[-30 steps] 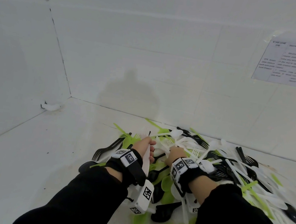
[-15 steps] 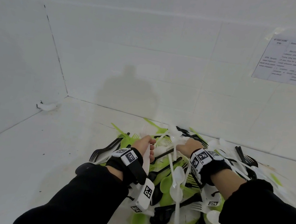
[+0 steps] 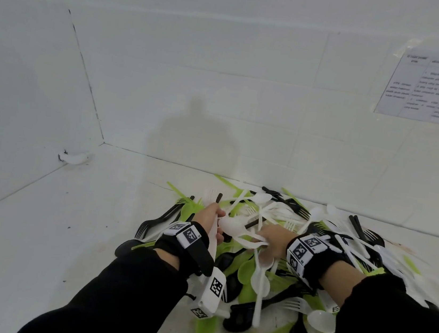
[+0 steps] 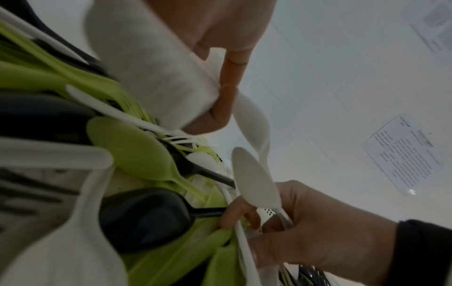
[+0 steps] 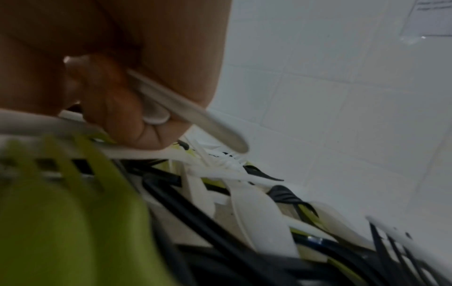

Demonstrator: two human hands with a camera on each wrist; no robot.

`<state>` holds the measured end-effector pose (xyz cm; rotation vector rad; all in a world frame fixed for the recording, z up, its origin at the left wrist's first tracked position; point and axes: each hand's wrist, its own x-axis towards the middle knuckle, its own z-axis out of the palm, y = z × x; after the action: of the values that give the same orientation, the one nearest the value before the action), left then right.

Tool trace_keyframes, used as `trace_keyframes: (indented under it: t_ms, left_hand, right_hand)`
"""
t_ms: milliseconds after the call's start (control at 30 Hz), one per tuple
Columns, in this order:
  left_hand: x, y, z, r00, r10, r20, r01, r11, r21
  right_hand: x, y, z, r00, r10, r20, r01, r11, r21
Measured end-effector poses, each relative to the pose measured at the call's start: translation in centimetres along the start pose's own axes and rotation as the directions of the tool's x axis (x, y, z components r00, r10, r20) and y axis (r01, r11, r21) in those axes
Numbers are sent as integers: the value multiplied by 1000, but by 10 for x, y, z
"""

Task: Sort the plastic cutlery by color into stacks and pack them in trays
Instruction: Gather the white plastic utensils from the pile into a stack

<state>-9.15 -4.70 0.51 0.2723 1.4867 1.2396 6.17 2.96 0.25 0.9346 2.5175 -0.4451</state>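
A mixed pile of white, green and black plastic cutlery (image 3: 284,258) lies on the white floor against the back wall. My left hand (image 3: 210,219) grips a bundle of white cutlery (image 4: 156,81), fingers curled round it. My right hand (image 3: 270,238) pinches white spoons (image 3: 233,225) by their handles, bowls pointing at the left hand. In the left wrist view one held white spoon (image 4: 254,180) rises from my right hand (image 4: 305,222). The right wrist view shows a white handle (image 5: 186,110) under curled fingers (image 5: 115,104).
White tiled walls enclose the corner at back and left. A printed sheet (image 3: 432,85) is taped on the back wall at right. A small white fitting (image 3: 74,158) sits at the base of the left wall. Bare white floor (image 3: 51,228) lies left of the pile.
My right hand has moved left, from the pile's far side toward my left hand, carrying white spoons. The left hand keeps its grip in about the same place.
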Motion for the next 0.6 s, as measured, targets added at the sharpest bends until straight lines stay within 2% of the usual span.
trace_keyframes:
  t_ms: [100,200,400,500,533,600]
  left_hand:
    - [-2,-1,-4,1000,6,-29,-6,1000,-7]
    - [-4,-1,-6,999,13,-47,-14,999,-39]
    - [-13,1,-3,997,47,-66,-52,996,-68]
    - [-16,-3,1,997,50,-62,-53,997,-60]
    - [-17,-4,4,997,46,-55,-50,997,-56]
    - [-20,-7,9,999,33,-37,-35,997,-62]
  right_hand:
    - [1,-2,-4,999,-19,-50,17,999,-41]
    - [-4,3,-15,989,27,-144,-37,997,-71]
    - [-25,22,-31,945,213,-249,-194,976,98]
    - [-34,19,-29,886,333,-322,-274,937,215]
    - [-36,14,-26,871,362,-333,-283,922,264]
    - [-40,1,-17,883,380,-276,-295,906,305]
